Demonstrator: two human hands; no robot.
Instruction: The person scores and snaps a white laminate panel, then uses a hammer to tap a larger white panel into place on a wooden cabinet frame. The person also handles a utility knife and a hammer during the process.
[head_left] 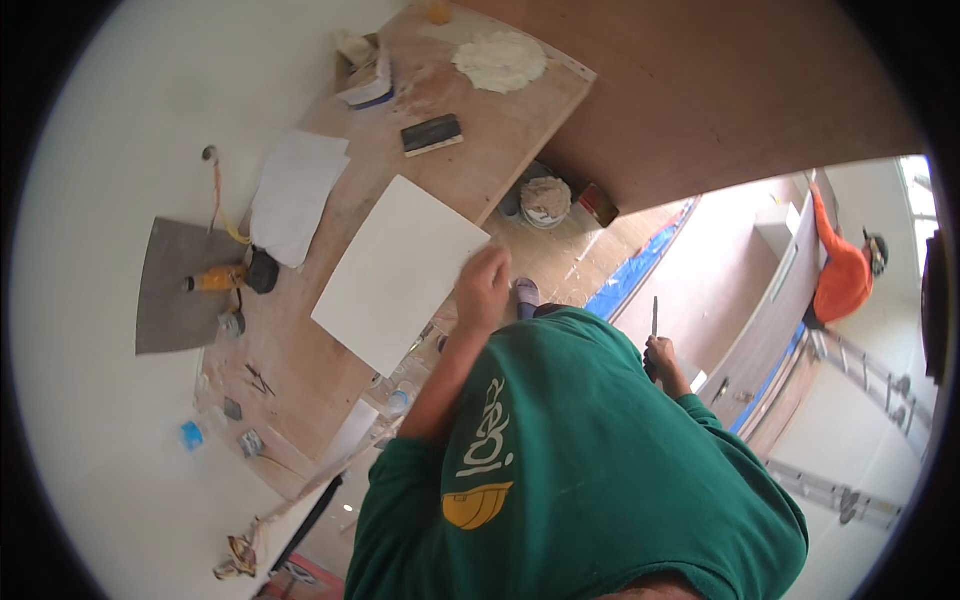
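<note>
A white rectangular sheet [405, 275] lies on the wooden worktable. My left hand [484, 288] is at its right edge, fingers curled closed. Whether they pinch the sheet or anything else is hidden. Away to the right, my right hand [661, 357] is closed around the dark handle of a narrow-bladed knife [655, 318], its blade pointing up and away from me. Left of the sheet are loose white papers [298, 190] and a yellow and black power tool [222, 278]. Beyond it lies a black and white block-shaped tool [432, 134].
On the worktable [340, 400] are a pale spread of paste [500, 62] and a small bin [365, 75]. A bucket of paste [546, 200] stands on the floor beside it. At the right, a person in orange [845, 280] is by a long panel and a ladder [880, 385].
</note>
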